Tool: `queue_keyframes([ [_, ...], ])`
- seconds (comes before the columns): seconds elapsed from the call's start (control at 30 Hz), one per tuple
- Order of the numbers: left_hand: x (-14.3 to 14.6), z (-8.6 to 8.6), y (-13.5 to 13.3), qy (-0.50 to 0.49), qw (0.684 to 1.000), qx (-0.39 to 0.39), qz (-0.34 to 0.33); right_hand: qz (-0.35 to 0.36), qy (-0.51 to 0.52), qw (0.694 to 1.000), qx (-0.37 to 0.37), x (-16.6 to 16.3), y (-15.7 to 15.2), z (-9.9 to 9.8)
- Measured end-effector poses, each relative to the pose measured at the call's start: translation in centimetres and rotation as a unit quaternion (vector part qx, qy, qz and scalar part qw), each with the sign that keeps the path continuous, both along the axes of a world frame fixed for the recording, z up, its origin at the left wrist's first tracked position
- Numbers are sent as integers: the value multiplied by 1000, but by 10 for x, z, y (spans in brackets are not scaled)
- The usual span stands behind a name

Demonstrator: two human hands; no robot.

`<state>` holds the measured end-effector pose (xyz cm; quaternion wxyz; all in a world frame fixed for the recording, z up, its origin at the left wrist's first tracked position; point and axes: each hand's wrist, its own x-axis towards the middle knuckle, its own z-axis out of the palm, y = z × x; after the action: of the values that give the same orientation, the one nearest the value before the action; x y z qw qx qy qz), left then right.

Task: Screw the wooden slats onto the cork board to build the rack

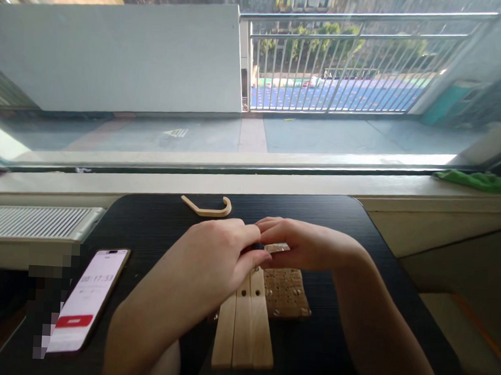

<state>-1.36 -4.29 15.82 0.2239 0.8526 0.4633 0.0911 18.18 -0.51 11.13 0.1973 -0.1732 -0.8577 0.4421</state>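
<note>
My left hand (222, 253) and my right hand (302, 243) meet over the far end of three pale wooden slats (243, 332) that lie side by side on the black table (147, 227). The fingers of both hands are closed in a pinch around something small and dark at the slats' top end; I cannot make out what it is. A brown perforated board (287, 296) lies just right of the slats, under my right hand. A curved wooden piece (209, 208) lies farther back, apart from both hands.
A phone (87, 299) with a running timer on its screen lies at the left of the table. A radiator grille (34, 221) sits to the far left. A green cloth (473, 179) rests on the window sill at right. The window looks onto a balcony railing.
</note>
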Motion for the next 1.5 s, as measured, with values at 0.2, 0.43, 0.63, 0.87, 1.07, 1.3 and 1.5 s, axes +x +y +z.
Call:
queue_keyframes([
  [0.2,0,1,0,1,1000,-5,-5,0,-5,1000,-7,3,0,-4],
  [0.43,-5,0,0,-10,1000,-22,1,-19,-16,999,25,-1,-6,0],
  [0.63,-6,4,1,-5,1000,-30,1,-77,-64,993,69,-5,-14,2],
  [0.87,-6,1,-2,-19,1000,-17,3,-127,-107,981,102,-4,-21,4],
  [1.07,-8,1,-3,-7,1000,-28,-6,-149,-102,977,115,-5,-25,5],
  [1.3,-8,2,-2,7,1000,-23,-4,-158,-104,974,128,-5,-25,3],
  [1.5,-2,3,0,26,1000,-7,-8,-162,-147,964,148,-6,-30,6],
])
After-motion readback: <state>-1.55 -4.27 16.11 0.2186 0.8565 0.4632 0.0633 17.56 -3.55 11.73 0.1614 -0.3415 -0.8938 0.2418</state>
